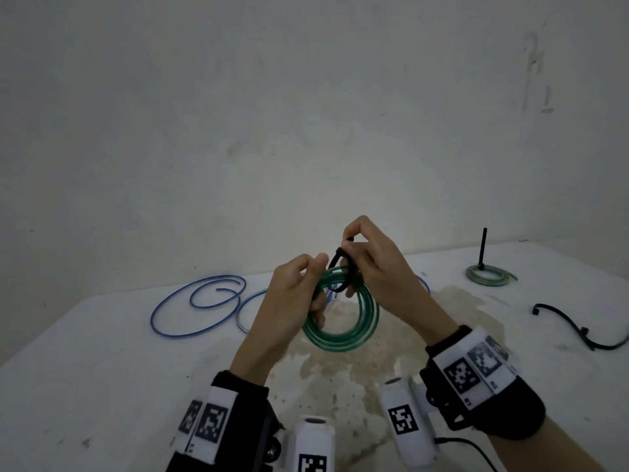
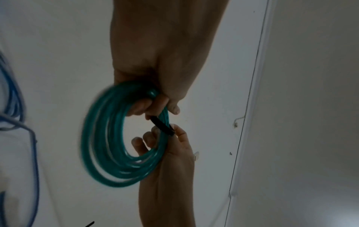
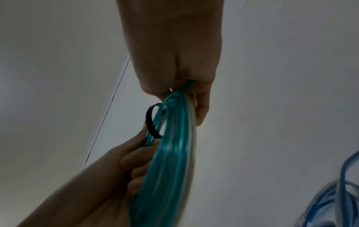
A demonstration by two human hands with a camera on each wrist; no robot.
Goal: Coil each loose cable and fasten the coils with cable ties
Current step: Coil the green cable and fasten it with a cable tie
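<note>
L hand (image 1: 289,301) fingers grip green coil (image 1: 340,321); R hand (image 1: 374,267) fingers pinch black tie (image 1: 340,264) looped round coil, above surface (image 1: 102,352).

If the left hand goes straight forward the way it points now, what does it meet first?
Probably the right hand, which faces it across the green coil and pinches the black tie. The left hand already grips the coil; depth is unclear.

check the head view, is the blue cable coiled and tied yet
No, the blue cable lies in loose loops on the table with no tie on it.
</note>
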